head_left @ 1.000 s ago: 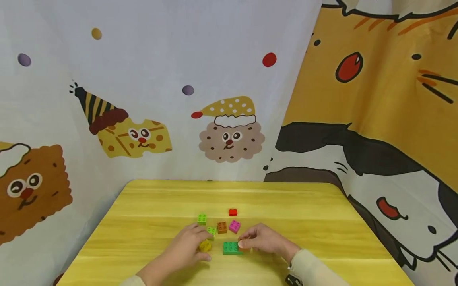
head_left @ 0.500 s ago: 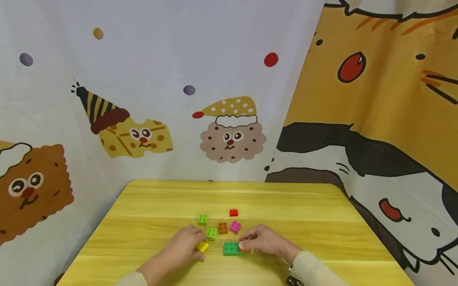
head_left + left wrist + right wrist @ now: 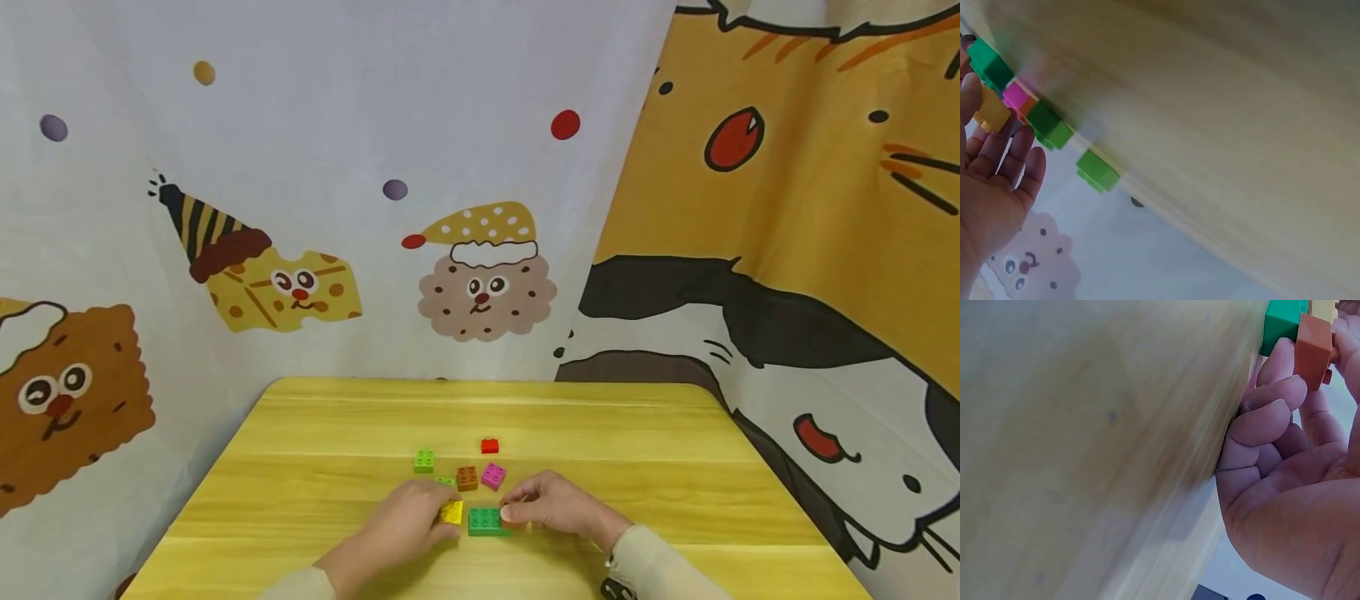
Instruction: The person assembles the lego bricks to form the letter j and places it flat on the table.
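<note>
In the head view my left hand [image 3: 408, 518] pinches a yellow toy building brick [image 3: 451, 512] between thumb and fingers, just left of a green brick [image 3: 484, 522]. That brick is long, studded on top, and lies on the table. My right hand [image 3: 558, 508] grips an orange brick [image 3: 1313, 350] at the right end of the green one; its fingers cover most of it in the head view. From the right wrist the orange brick stands out above the green brick [image 3: 1281, 326]. The left wrist view has the yellow brick [image 3: 992, 111] between thumb and fingertips.
Beyond the hands lie a brown brick [image 3: 467, 477], a pink brick [image 3: 492, 476], a red brick [image 3: 490, 446] and a lime green brick [image 3: 424, 461]. A second lime brick [image 3: 446, 482] is partly behind my left hand. A cartoon-printed curtain [image 3: 390, 333] backs the wooden table [image 3: 600, 433].
My left hand drew slightly left with the yellow brick, then moved right with it, close to the green brick. My right hand has stayed in place.
</note>
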A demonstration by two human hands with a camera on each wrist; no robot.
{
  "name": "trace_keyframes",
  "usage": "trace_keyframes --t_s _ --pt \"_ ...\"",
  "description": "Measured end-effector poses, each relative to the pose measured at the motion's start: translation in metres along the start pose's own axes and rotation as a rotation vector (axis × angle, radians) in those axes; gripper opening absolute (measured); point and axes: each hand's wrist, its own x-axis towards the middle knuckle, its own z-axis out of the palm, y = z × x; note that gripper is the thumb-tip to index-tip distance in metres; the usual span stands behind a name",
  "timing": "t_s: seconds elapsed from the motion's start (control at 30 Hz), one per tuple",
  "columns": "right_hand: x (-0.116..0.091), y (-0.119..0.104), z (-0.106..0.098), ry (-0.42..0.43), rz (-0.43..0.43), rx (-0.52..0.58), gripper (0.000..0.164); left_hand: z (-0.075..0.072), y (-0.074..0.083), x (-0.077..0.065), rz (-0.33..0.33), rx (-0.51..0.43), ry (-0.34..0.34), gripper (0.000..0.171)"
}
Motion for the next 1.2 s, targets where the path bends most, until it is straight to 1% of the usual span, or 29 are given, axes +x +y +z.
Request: trace_keyframes --t_s 0.1,0.2,0.3,0.47,0.7,0.83,0.97,1.2 --pt "0.0 0.0 0.0 0.008 0.0 -0.003 0.028 0.002 0.006 0.006 0.014 0.0 0.014 0.041" --pt "0.0 0.0 0.0 0.013 -0.007 -0.006 0.028 0.005 0.01 0.011 0.037 0.016 0.008 0.042" --pt "0.001 0.002 0.001 0.015 -0.008 -0.001 0.028 0.008 0.012 0.015 0.058 0.028 0.0 0.043" --pt "0.001 0.003 0.0 0.011 -0.001 0.009 0.03 0.011 0.013 0.019 0.066 0.05 -0.013 0.044" --pt "0.0 0.0 0.0 0.011 0.002 0.006 0.029 0.012 0.016 0.024 0.054 0.086 -0.021 0.042" --pt "0.0 -0.001 -0.001 0.007 -0.003 0.005 0.03 0.009 0.019 0.03 0.034 0.1 -0.057 0.038" --pt "0.0 0.001 -0.003 0.006 -0.01 0.001 0.03 0.009 0.023 0.036 0.024 0.101 -0.093 0.033" --pt "0.002 0.003 0.0 -0.001 -0.012 -0.023 0.032 0.007 0.027 0.036 0.003 0.102 -0.118 0.029"
